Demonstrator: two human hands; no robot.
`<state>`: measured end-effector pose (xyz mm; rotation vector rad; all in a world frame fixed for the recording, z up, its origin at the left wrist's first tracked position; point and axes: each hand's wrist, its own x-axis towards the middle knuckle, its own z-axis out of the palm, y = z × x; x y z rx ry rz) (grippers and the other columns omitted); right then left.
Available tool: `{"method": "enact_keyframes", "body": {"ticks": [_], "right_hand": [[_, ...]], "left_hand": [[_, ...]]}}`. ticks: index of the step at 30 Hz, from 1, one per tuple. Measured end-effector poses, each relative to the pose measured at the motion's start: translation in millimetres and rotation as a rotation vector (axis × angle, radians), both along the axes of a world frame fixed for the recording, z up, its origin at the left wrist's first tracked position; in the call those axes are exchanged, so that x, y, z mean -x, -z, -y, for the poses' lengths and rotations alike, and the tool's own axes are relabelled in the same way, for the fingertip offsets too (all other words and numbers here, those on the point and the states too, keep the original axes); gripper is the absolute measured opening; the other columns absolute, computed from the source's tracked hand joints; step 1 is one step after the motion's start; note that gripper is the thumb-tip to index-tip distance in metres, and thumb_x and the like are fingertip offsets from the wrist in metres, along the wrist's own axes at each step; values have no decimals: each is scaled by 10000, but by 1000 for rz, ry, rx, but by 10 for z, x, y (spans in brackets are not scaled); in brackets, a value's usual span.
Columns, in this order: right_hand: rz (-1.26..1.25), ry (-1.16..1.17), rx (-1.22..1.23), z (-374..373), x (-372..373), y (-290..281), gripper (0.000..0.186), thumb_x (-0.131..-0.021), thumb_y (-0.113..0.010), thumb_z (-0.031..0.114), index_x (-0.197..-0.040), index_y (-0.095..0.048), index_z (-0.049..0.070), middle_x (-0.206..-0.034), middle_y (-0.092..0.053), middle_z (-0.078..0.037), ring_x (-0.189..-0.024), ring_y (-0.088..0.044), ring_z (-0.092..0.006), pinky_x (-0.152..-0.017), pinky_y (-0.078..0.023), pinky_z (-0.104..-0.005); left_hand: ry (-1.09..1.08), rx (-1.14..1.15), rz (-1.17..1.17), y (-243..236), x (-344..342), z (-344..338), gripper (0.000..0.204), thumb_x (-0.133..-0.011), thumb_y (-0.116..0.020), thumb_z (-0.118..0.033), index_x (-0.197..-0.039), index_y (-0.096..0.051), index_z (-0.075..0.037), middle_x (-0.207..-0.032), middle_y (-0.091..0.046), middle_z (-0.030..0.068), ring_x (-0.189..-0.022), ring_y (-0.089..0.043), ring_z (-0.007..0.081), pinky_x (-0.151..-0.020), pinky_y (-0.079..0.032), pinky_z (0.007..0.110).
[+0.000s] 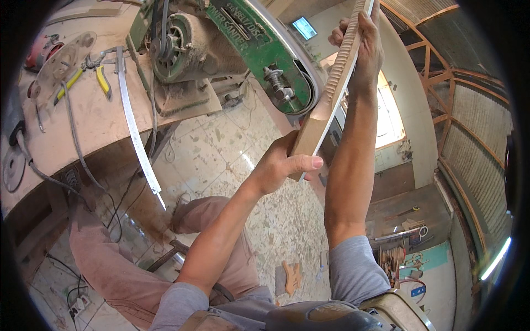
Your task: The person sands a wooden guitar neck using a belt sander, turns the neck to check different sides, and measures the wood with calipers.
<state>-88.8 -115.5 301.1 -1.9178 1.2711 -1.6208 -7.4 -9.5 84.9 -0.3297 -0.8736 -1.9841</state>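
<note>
Head view: our left hand (275, 167) pinches the near end of the ridged wooden strip (335, 83), our right hand (371, 52) grips farther up, probably steadying it beside the green belt sander (259, 60).

The bar (331, 91) looks like matt, ridged wood, the sander housing (264, 59) painted metal.

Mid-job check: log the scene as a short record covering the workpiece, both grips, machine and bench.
Wooden piece: long, slanted, with a row of ridges
Left grip: closed around its near end
Right grip: holding its far part
Machine: green belt sander, beside the wood; contact unclear
Bench: yellow-handled pliers; metal caliper jutting past the edge
</note>
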Motion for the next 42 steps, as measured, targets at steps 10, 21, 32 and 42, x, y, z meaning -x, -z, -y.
{"method": "enact_keyframes", "body": {"ticks": [10, 21, 32, 42], "right_hand": [[-360, 204, 132, -137, -213, 40, 638, -1071, -500, 306, -1653, -267, 187, -835, -473, 17, -631, -459, -53, -558, -454, -219], [-663, 120, 277, 168, 175, -116, 669, -1024, -478, 182, -1641, -248, 64, -1431, -529, -174, -1198, -576, -243, -1010, -458, -332], [128, -441, 38, -3, -134, 1, 403, -1064, -493, 438, -993, -584, 51, -800, -567, -75, -608, -549, -174, -569, -450, -303], [124, -437, 70, 29, -81, 17, 352, -1060, -529, 399, -1090, -560, 49, -812, -573, -83, -622, -551, -163, -573, -476, -281]], "left_hand": [[271, -32, -89, 100, 165, 70, 499, -857, -722, -375, -1130, -576, 17, -861, -596, 68, -707, -634, 165, -772, -590, 352], [386, -17, -217, 169, 361, 54, 594, -890, -664, -408, -1271, -532, 28, -901, -588, 84, -713, -588, 169, -898, -587, 475], [-429, 26, 212, -39, -12, -162, 596, -788, -826, -413, -1101, -594, 37, -875, -675, 137, -772, -668, 191, -702, -543, 331], [-290, 45, 172, 15, 33, -86, 704, -775, -813, -350, -1259, -539, 81, -968, -593, 83, -790, -588, 129, -648, -496, 268]]}}
